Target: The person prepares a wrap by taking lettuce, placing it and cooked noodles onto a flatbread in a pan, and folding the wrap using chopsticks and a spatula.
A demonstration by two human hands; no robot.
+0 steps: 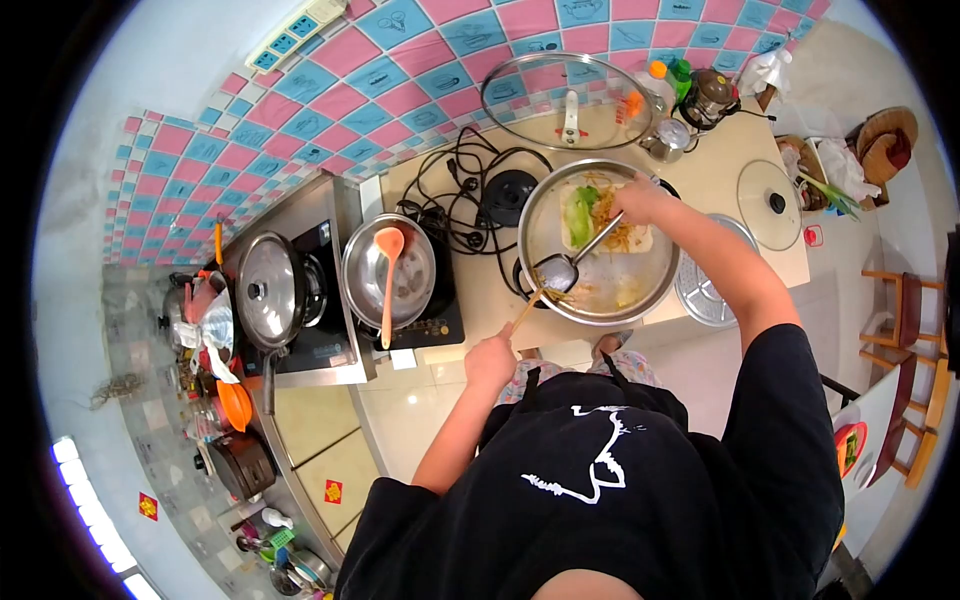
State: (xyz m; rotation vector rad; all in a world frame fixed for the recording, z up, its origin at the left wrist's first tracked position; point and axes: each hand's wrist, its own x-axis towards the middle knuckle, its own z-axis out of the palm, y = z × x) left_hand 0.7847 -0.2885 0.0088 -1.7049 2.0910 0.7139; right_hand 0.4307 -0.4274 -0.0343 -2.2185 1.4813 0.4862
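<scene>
Reaching over the big pot (655, 268), we work with both hands. Well left of the pot sits a lidded pan (268, 292); nearer, a smaller pan (368, 275) holds an orange spoon (388, 290), bowl pointing away from us. At the pot's near-left rim, our left hand (490, 362) is curled around a wooden stick (527, 308), its long axis slanting away and rightward into the pot. Inside the pot, the spatula (560, 270) lies diagonally: blade toward the near-left rim, handle running far-right past a plate (642, 243) of greens (580, 217) and noodles (622, 240). Our right hand (640, 202), fingers bunched, meets the handle's end; we cannot tell its exact grip. Right of the pot are a steamer rack (708, 290) and, farther off, a glass lid (768, 200).
</scene>
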